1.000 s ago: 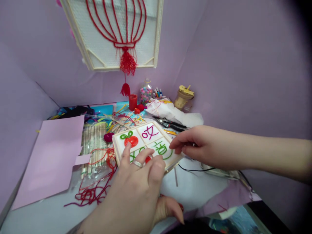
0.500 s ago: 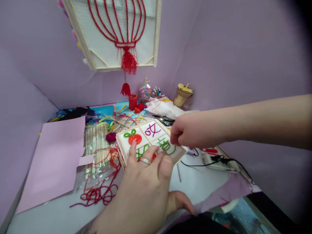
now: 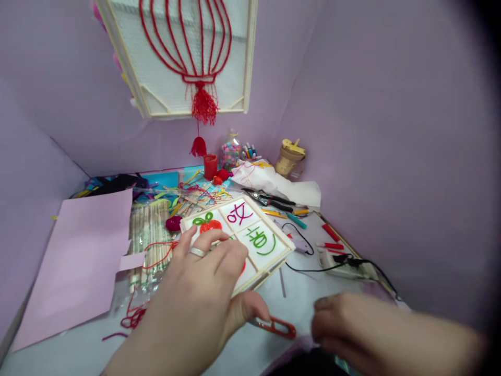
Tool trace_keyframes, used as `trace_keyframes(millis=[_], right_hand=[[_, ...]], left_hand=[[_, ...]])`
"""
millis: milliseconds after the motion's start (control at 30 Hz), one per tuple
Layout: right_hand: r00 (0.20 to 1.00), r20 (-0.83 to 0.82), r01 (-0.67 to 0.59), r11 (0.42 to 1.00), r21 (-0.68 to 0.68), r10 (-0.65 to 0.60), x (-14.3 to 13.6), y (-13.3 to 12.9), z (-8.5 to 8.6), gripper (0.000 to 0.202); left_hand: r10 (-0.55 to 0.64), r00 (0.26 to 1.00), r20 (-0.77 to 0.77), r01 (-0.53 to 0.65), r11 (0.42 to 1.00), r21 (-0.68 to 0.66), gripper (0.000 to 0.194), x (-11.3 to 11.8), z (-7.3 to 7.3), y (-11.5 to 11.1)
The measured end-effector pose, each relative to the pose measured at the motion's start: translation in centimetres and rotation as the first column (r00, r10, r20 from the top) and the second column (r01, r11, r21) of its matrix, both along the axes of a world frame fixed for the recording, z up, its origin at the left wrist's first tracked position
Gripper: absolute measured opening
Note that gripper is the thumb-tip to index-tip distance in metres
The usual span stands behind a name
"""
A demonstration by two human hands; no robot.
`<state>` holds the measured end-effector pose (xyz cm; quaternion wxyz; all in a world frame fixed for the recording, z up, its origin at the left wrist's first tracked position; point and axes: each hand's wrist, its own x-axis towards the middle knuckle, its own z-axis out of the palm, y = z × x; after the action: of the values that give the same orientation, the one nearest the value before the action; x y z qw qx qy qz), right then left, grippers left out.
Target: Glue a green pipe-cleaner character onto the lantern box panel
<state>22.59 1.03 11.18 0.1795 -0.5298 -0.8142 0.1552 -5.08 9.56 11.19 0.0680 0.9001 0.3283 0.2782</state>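
My left hand (image 3: 207, 277), with a ring on one finger, lies over a framed panel (image 3: 276, 250), its fingers stretched across the lower left part. Wooden strips divide the panel into sections bearing a red-orange fruit shape (image 3: 210, 225) with green leaves, a purple character (image 3: 239, 213) and a green character (image 3: 260, 240). The fingers hide the lower left section. Beside my left thumb is an orange-handled tool (image 3: 279, 327), perhaps scissors, partly hidden by the thumb. My right hand (image 3: 340, 321) is at the lower right, apart from the panel, blurred with curled fingers; its grip is unclear.
Bagged sticks (image 3: 146, 235) and a pink sheet (image 3: 78, 271) lie left. Behind are loose sticks, a bead jar (image 3: 230, 150), a lidded cup (image 3: 289, 158) and pruning shears (image 3: 270, 199). A black cord (image 3: 309, 269) runs right. A lantern picture (image 3: 248, 57) hangs above.
My right hand has moved from the panel's right edge down to the lower right. My left hand has shifted slightly left, its thumb drawing in. The orange-handled tool has come into view.
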Motion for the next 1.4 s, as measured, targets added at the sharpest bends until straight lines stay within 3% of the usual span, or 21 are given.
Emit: trace_keyframes(millis=[133,200,267,333,433,533,667,900,1133,1400], right_hand=[[0.991,-0.124,-0.049,0.998,0.031,0.053,-2.6,-1.6,-4.9,0.010],[0.972,-0.220,-0.054,0.992,0.117,0.079,-3.0,-1.6,-5.7,0.020],[0.965,-0.250,-0.014,0.967,0.253,0.079,-3.0,-0.9,-4.8,0.024],[0.973,-0.229,0.100,0.929,0.356,-0.017,-3.1,0.8,-2.8,0.022],[0.994,-0.113,0.025,0.960,0.280,0.007,-3.8,4.3,0.2,0.013],[0.996,0.000,-0.087,0.988,0.129,0.088,-4.6,7.2,1.6,0.014],[0.979,0.088,-0.185,0.983,0.013,0.183,-4.9,8.9,1.9,0.021],[0.940,0.200,-0.273,0.961,-0.050,0.277,-5.7,10.4,2.8,0.018],[0.900,0.338,-0.226,0.958,-0.177,0.274,-6.9,11.2,3.6,0.015],[0.903,0.321,-0.219,0.949,-0.229,0.286,-7.3,11.4,3.6,0.016]], left_hand=[[-0.028,0.999,0.021,0.029,0.999,-0.029,0.041,-0.7,0.2,0.2],[-0.057,0.998,0.029,0.058,0.998,-0.021,0.043,-0.9,0.3,0.2],[-0.123,0.992,0.033,0.124,0.992,-0.027,0.045,-0.9,0.4,0.2],[-0.162,0.986,0.038,0.163,0.986,-0.031,0.047,-0.8,0.6,0.3],[-0.156,0.986,0.052,0.157,0.987,-0.016,0.053,-0.5,0.9,0.3],[-0.156,0.987,0.045,0.156,0.988,-0.009,0.050,-0.4,1.0,0.4],[-0.146,0.989,0.033,0.146,0.989,0.015,0.049,-0.8,1.0,0.7],[-0.132,0.991,0.008,0.132,0.991,-0.003,0.046,-0.9,0.8,0.9],[-0.123,0.992,0.003,0.123,0.992,0.014,0.044,-0.9,0.8,0.7],[-0.116,0.993,-0.013,0.117,0.992,0.057,0.043,-1.0,0.6,0.6]])
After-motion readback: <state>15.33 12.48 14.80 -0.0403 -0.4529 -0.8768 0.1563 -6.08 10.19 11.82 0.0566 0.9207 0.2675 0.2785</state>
